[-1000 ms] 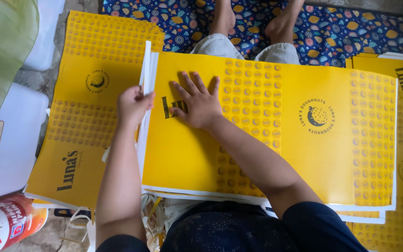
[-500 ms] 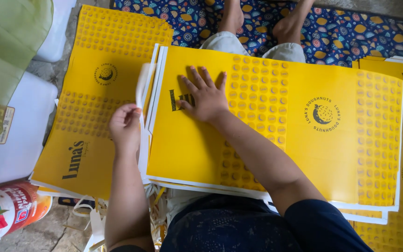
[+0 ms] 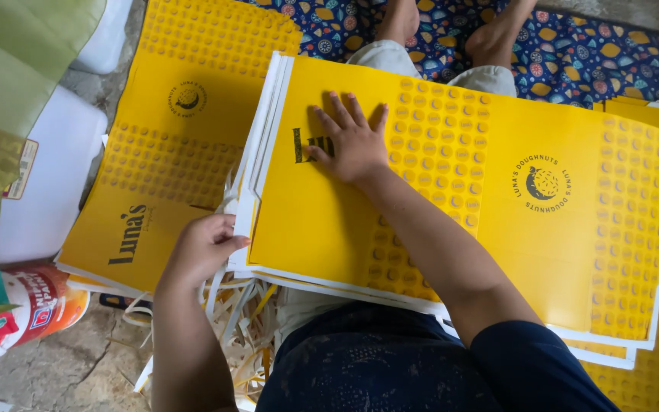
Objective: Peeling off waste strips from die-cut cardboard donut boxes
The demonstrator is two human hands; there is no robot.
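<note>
Right hand (image 3: pixel 352 145) lies flat, fingers spread, on the top yellow sheet (image 3: pixel 497 221). At eight o'clock, left hand (image 3: pixel 204 248) seems curled round a white strip (image 3: pixel 230 202).

soft even daylight, faint shadows, sharp focus, mild edge distortion

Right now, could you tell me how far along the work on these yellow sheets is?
Done, it seems: a second pile of yellow sheets lies at the left, with paper strips heaped on the floor. In hand: the right hand presses flat on the stack of yellow printed sheets while the left hand grips a strip at its left edge. Left: several sheets lie beneath.
</note>
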